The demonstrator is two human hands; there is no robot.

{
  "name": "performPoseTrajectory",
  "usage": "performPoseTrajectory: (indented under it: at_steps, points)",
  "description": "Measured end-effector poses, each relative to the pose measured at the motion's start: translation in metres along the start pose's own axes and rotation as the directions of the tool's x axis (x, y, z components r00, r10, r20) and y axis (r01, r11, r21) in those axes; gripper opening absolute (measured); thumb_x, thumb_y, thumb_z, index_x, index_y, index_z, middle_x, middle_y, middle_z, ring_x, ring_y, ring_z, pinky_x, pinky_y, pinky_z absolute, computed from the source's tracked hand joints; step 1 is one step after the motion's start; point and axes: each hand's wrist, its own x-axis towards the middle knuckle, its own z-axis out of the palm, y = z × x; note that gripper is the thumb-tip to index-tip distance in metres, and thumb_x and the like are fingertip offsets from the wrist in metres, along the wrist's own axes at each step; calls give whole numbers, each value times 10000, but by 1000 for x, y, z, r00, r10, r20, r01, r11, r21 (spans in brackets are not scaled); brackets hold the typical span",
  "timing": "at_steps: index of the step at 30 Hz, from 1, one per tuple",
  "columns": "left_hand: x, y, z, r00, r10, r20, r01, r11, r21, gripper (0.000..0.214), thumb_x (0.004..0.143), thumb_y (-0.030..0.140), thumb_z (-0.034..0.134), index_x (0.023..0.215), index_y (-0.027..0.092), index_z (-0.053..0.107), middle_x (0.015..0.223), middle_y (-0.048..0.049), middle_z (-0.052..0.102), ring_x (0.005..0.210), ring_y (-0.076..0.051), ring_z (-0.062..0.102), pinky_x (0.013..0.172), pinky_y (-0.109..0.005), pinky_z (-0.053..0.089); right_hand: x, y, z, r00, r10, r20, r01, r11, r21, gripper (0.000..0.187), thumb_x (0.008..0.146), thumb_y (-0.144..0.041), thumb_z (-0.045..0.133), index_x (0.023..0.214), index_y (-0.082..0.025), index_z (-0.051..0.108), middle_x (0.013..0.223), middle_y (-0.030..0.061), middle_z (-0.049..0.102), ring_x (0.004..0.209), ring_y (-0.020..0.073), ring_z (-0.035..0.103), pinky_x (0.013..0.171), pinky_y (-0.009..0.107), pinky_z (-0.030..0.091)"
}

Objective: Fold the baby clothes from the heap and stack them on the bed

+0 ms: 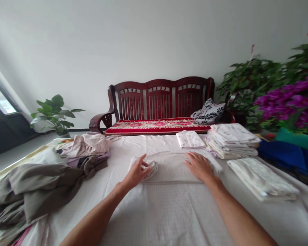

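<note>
A white checked cloth (169, 167) lies spread across the table in front of me, partly folded into a band. My left hand (138, 172) rests on the bunched left end of that band, fingers curled over the fabric. My right hand (199, 166) lies flat on the right part of the band, fingers stretched out and pressing down. Both forearms reach in from the bottom edge.
A pile of crumpled grey and striped clothes (48, 177) sits at the left. Folded white floral linens (231, 140) are stacked at the right, one small folded piece (190, 139) behind. A red wooden bench (159, 109) stands beyond the table, with potted plants (284, 99) on the right.
</note>
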Motion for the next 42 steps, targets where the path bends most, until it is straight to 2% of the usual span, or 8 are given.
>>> performPoseTrajectory:
  at_steps: [4, 8, 15, 20, 25, 33, 38, 42]
  points:
    - [0, 3, -20, 994, 106, -41, -103, 992, 74, 484, 963, 436, 427, 1338, 180, 595, 1139, -111, 711, 1000, -230, 692, 864, -347, 545, -1, -2, -3, 1000, -1, 6, 1, 1000, -13, 511, 988, -401, 399, 1423, -158, 513, 1503, 124, 509, 1401, 285, 424, 1136, 458, 330]
    - [1, -6, -30, 955, 290, 61, -285, 840, 463, 449, 979, 391, 447, 1374, 236, 595, 1428, -87, 595, 1420, -293, 422, 1195, -492, 270, -1, -2, -4, 1000, 1, 10, -1, 1000, -26, 494, 988, -399, 398, 1413, -179, 520, 1503, 114, 512, 1399, 278, 426, 1131, 450, 335]
    - [-2, -32, -15, 933, 255, 256, -361, 688, 630, 579, 987, 485, 448, 1523, 271, 411, 1617, -97, 344, 1506, -313, 258, 1217, -556, 137, -1, -2, -2, 1000, -5, 3, 6, 999, -34, 485, 992, -388, 400, 1409, -171, 518, 1501, 118, 512, 1398, 277, 426, 1133, 450, 331]
    - [10, -48, -20, 970, 232, -71, -181, 886, 427, 561, 954, 431, 490, 1471, 214, 478, 1559, -137, 430, 1472, -286, 335, 1199, -492, 253, -2, -3, -5, 998, -12, -57, 12, 1000, -7, 428, 992, -339, 407, 1349, -167, 567, 1436, 114, 576, 1345, 262, 482, 1112, 415, 351]
    - [18, -56, -31, 915, -123, -385, 119, 992, -35, 612, 843, 365, 630, 1395, 125, 518, 1314, -204, 617, 1093, -260, 665, 967, -409, 494, -5, 7, -20, 964, 167, -208, -171, 985, -1, 401, 983, -257, 357, 1275, -159, 613, 1358, 164, 615, 1212, 316, 566, 1015, 455, 413]
    - [12, -25, -41, 964, -253, -85, 227, 945, -237, 535, 668, 593, 718, 894, 109, 702, 759, -62, 713, 748, -246, 665, 609, -281, 445, -4, 47, -33, 842, 539, -9, -539, 842, 29, 478, 934, -429, 411, 1242, -148, 645, 1191, 228, 678, 1133, 366, 630, 878, 483, 489]
    - [10, -17, -34, 961, -273, -48, 248, 923, -295, 433, 631, 504, 749, 834, 127, 688, 703, -48, 701, 677, -237, 660, 566, -277, 438, 1, 65, -36, 786, 601, 147, -615, 784, 84, 557, 826, -536, 501, 1190, -169, 709, 1168, 239, 702, 1071, 403, 668, 843, 492, 502]
    - [10, -13, -35, 957, -284, -54, 227, 854, -469, 405, 624, 452, 752, 863, 142, 653, 691, -25, 694, 628, -197, 645, 565, -264, 461, 6, 76, -39, 816, 566, 116, -578, 794, 190, 564, 781, -542, 554, 1196, -192, 705, 1128, 203, 728, 1025, 388, 687, 807, 443, 511]
